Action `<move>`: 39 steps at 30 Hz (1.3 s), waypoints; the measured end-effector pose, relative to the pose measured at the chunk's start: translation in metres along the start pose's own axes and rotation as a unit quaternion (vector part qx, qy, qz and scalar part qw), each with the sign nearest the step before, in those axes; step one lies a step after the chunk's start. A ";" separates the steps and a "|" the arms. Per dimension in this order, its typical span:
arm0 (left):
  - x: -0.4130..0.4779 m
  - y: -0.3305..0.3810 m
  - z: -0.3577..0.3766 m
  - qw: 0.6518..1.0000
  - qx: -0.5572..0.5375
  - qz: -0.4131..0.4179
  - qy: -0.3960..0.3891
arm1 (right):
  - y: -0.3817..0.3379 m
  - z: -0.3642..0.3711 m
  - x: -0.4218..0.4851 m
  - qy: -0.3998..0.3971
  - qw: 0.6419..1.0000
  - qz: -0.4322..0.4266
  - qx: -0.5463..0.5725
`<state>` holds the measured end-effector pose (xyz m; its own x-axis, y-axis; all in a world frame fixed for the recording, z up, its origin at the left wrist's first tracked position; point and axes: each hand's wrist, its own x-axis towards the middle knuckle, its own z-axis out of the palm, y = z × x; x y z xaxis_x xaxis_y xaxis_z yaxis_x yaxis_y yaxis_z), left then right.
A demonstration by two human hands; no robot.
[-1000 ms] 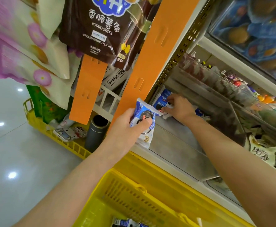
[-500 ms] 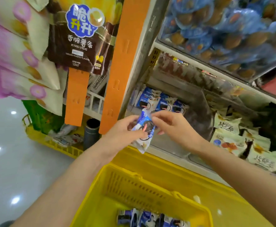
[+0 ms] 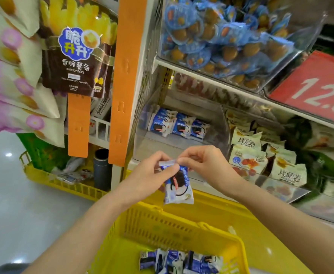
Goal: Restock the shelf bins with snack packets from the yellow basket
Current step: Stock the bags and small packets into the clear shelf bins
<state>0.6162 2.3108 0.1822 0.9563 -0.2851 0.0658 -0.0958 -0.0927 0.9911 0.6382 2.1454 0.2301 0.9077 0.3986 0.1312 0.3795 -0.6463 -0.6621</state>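
Above yellow basket (image 3: 142,220) rim, before shelf bin (image 3: 182,144) edge: snack packet (image 3: 179,187) pinched by left fingers (image 3: 167,171), right fingers (image 3: 185,160).

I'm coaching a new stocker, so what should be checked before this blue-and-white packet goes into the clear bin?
1. Grip: the left hand and right hand both pinch the top seal of the blue-and-white packet: ok.
2. Target: the clear bin holds matching packets at its back: ok.
3. Room: bare bin floor shows in front of that row: ok.
4. Path: nothing lies between the packet and the bin opening: ok.
5. Seal intact: cannot tell.
6. Supply: the yellow basket holds spare packets: ok.
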 end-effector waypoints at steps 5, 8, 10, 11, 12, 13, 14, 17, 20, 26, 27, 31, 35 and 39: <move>0.002 0.001 0.000 0.995 -0.008 0.014 0.103 | 0.003 0.009 -0.003 0.029 0.987 0.070 0.140; 0.004 0.002 -0.001 0.985 -0.065 -0.003 0.162 | 0.007 0.016 -0.007 -0.027 0.987 0.075 0.138; 0.009 0.002 -0.002 0.982 -0.066 -0.004 0.174 | 0.009 0.018 -0.006 -0.028 0.988 0.065 0.134; 0.011 0.002 -0.002 0.983 -0.047 0.005 0.178 | 0.010 0.015 -0.005 -0.021 0.991 0.060 0.120; 0.015 0.002 -0.004 0.982 -0.009 0.024 0.187 | 0.011 0.012 -0.002 -0.016 0.993 0.057 0.105; 0.019 0.003 -0.008 0.978 0.039 0.047 0.199 | 0.012 0.006 0.002 -0.008 0.993 0.057 0.101; 0.023 0.004 -0.012 0.972 0.084 0.072 0.209 | 0.015 -0.001 0.007 0.009 0.992 0.063 0.106; 0.039 0.008 -0.029 0.946 0.188 0.130 0.228 | 0.028 -0.025 0.038 0.125 0.983 0.091 0.099; 0.054 0.006 -0.035 0.916 0.304 0.166 0.200 | 0.043 -0.037 0.082 0.206 0.973 0.103 0.012; 0.062 -0.022 -0.039 0.844 0.478 0.205 0.135 | 0.071 -0.010 0.152 0.121 0.977 0.041 -0.170; 0.064 -0.023 -0.043 0.841 0.478 0.210 0.140 | 0.074 -0.003 0.160 0.104 0.977 0.040 -0.183; 0.068 -0.025 -0.048 0.833 0.492 0.217 0.132 | 0.085 0.021 0.188 0.030 0.970 0.012 -0.241; 0.069 -0.028 -0.048 0.830 0.500 0.213 0.127 | 0.090 0.031 0.204 0.026 0.973 0.017 -0.230; 0.069 -0.028 -0.048 0.829 0.499 0.215 0.132 | 0.098 0.034 0.211 0.032 0.970 0.046 -0.238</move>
<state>0.6987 2.3398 0.1647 0.7894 -0.2897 0.5412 -0.4978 -0.8180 0.2883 0.8606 2.1877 0.1677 0.9453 0.2933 0.1427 0.3217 -0.9107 -0.2593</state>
